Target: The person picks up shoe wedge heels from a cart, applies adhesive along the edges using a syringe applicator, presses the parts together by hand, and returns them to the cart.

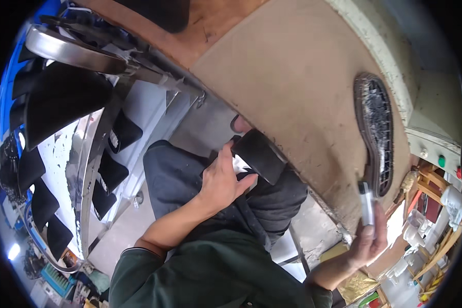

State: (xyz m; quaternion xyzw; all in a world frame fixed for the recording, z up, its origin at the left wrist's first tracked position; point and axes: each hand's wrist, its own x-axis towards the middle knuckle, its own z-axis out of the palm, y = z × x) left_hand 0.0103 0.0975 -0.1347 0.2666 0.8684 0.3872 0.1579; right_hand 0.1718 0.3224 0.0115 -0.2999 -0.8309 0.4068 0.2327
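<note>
My left hand (223,177) is closed round the edge of a black shoe upper (259,156) above my lap, thumb on the near side and fingers on the far side. White shows at the side nearest my palm. At the right, my right hand (368,241) grips a brush (366,203) with a pale handle and a dark tip. That tip is close to the heel end of a dark shoe sole (377,133), which lies on the tabletop with its ribbed, whitish-smeared inside facing up. Whether the tip touches the sole, I cannot tell.
The brown worktop (282,66) has a worn edge beside my knees. To the left stands a metal rack (82,179) with several black pieces (61,97) hanging from it. A machine housing with green and red buttons (441,160) and a cluttered wooden shelf (436,190) are at the right.
</note>
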